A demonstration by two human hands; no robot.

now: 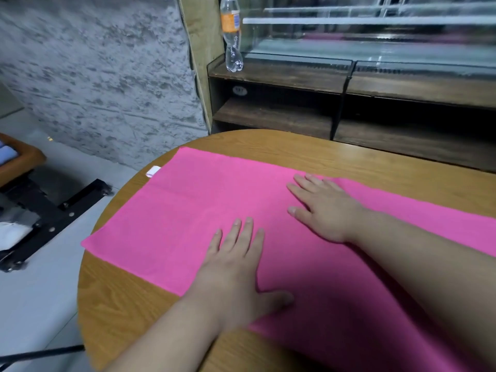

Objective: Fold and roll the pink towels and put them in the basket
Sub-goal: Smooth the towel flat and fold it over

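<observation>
The pink towel (188, 210) lies spread flat across the round wooden table (120, 304), its white tag (153, 171) at the far left edge and its right part cut off by the frame. The left hand (236, 267) lies palm down on the near middle, fingers straight, thumb out. The right hand (319, 208) lies flat farther right, fingers spread. Beyond, a plastic bottle (232, 36) stands on a dark wooden shelf (281, 73)

Plastic bottle (231, 36) on a dark wooden shelf (279, 76) behind the round wooden table (128, 304).
</observation>
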